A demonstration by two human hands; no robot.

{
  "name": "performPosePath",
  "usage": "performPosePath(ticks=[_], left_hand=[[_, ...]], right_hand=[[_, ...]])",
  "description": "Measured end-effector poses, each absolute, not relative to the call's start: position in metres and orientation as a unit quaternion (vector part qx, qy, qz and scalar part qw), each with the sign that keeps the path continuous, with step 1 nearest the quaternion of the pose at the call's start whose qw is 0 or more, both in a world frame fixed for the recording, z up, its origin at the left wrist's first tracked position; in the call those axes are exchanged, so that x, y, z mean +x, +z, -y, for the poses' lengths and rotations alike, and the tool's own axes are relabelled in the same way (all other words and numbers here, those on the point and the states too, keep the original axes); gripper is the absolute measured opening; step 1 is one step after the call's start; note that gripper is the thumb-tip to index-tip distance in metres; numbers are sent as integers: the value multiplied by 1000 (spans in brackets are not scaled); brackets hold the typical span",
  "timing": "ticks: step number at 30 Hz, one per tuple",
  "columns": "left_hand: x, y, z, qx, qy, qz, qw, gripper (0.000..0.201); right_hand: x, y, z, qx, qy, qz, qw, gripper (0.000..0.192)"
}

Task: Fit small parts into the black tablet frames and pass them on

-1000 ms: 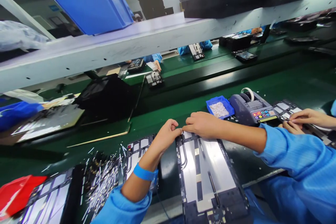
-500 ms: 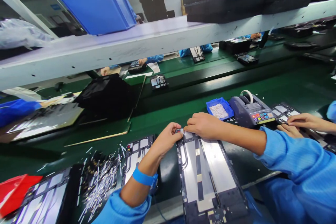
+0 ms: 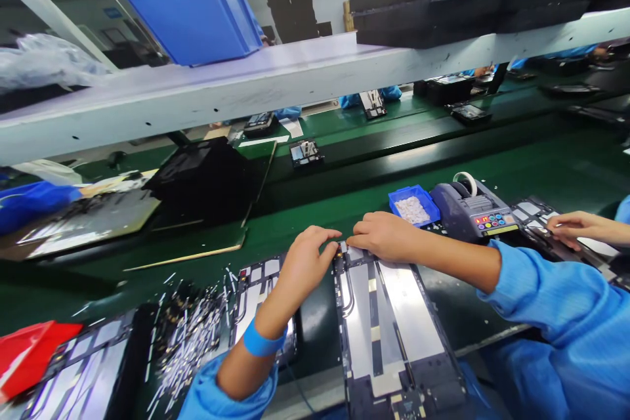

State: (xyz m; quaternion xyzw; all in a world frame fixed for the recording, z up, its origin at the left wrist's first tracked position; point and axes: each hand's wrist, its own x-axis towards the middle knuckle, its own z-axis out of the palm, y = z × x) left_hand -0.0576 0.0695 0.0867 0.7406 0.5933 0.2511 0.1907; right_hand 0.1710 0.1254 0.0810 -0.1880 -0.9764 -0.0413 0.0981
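At bench (image 3: 317,315), over opened device (image 3: 408,305) pointing lengthwise away, left hand (image 3: 306,259) parted, empty at the pinch, right hand (image 3: 386,235) curled on far edge, grip hidden.

A white shelf (image 3: 295,79) spans the view above the green table (image 3: 280,230). Clear plastic wrap (image 3: 46,59) lies toward the shelf's left end, a blue bin (image 3: 189,23) sits just right of it, and stacked black trays (image 3: 428,16) fill the right end. Toward the table's left end is a red container (image 3: 29,354); nearer its front edge lies a heap of thin strips (image 3: 189,341). Farther back, a small blue tray (image 3: 430,219) of whitish pieces (image 3: 412,209) stands just beside a grey tape dispenser (image 3: 467,210).
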Motion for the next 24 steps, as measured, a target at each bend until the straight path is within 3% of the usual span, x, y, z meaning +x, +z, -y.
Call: performPosePath(ticks=[3,7,9,12,16,24], left_hand=[[-55,94,-66,772,204,-587,133,25],[-53,93,-58,767,212,-587,151,26],[-53,90,-55,757,237,-584,171,30],[-53,85,-53,741,260,-591,187,34],[-54,84,-53,724,267,-603,202,32],[-54,83,-51,726,281,-591,210,30]], right_hand=[[171,81,-125,-191,-36,976,97,21],[169,86,-126,-204,37,971,116,22],[165,91,-125,-247,132,943,178,27],[153,104,-123,-360,364,810,288,26],[135,124,-121,-424,627,579,303,10],[121,138,-122,-432,662,553,264,6]])
